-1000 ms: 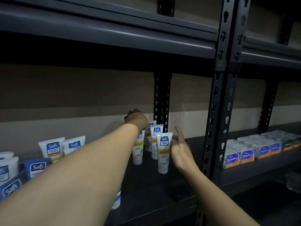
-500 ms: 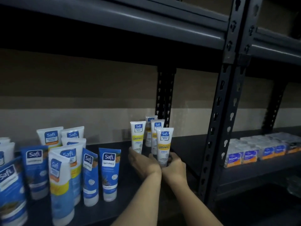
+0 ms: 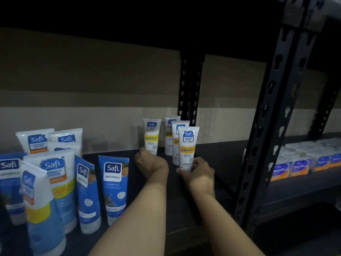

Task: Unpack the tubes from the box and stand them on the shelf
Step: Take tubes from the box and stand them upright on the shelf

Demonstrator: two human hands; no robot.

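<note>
Four small white tubes with yellow bands stand cap-down in a tight cluster toward the back of the shelf (image 3: 223, 159), just beside the rear upright (image 3: 191, 85), as the head view shows them. The right hand (image 3: 200, 170) has thumb and fingers clamped round the foot of the front tube (image 3: 188, 143), which is upright on the shelf. The left hand (image 3: 152, 164) is curled about the foot of the left tube (image 3: 151, 134), its fingers mostly hidden behind the knuckles. These tubes look light, with soft, slick walls that would dent under a squeeze and a narrow cap for a base, so they should tip easily; the firm part low by the cap seems the best place to take hold. No box is in view. To the left the same shelf holds larger blue tubes (image 3: 113, 183), several leaning, and the next bay on the right holds rows of small packs (image 3: 299, 168)
</note>
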